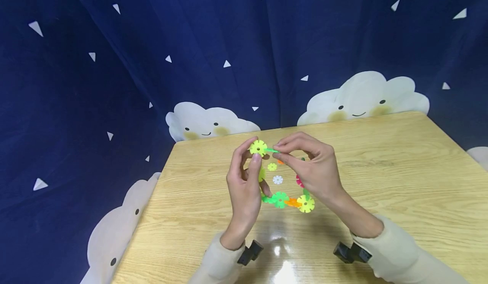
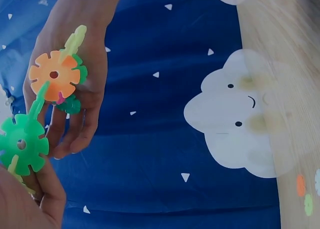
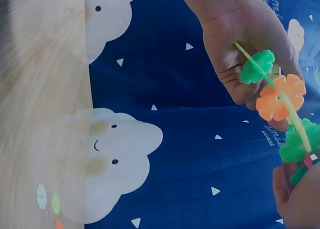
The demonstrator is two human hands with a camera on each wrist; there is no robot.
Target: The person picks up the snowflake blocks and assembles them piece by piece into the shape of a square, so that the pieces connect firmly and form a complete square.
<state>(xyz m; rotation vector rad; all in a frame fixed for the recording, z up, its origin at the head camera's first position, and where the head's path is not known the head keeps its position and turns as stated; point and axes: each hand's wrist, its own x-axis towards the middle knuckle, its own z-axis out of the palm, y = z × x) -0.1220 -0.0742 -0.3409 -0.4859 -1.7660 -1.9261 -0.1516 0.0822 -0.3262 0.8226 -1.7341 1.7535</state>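
Note:
My left hand (image 1: 243,190) pinches a yellow notched flower disc (image 1: 258,147) between thumb and fingers. The right hand (image 1: 318,165) pinches a thin green disc (image 1: 272,150), seen edge-on against the yellow one. A chain of interlocked flower discs hangs beneath the hands, with a green disc (image 1: 280,200), an orange disc (image 1: 293,202) and another yellow disc (image 1: 306,204) at its lower side. Behind the right hand shows part of a pink disc (image 1: 299,181). In the left wrist view, a green disc (image 2: 22,144) and an orange disc (image 2: 52,76) are linked; fingers hide other pieces.
Loose on the wooden table (image 1: 198,190) lie a white disc (image 1: 277,179), a yellow-green disc (image 1: 272,167) and an orange disc (image 1: 280,162), partly covered by the right hand. A dark blue curtain (image 1: 213,34) with clouds and triangles stands behind the table.

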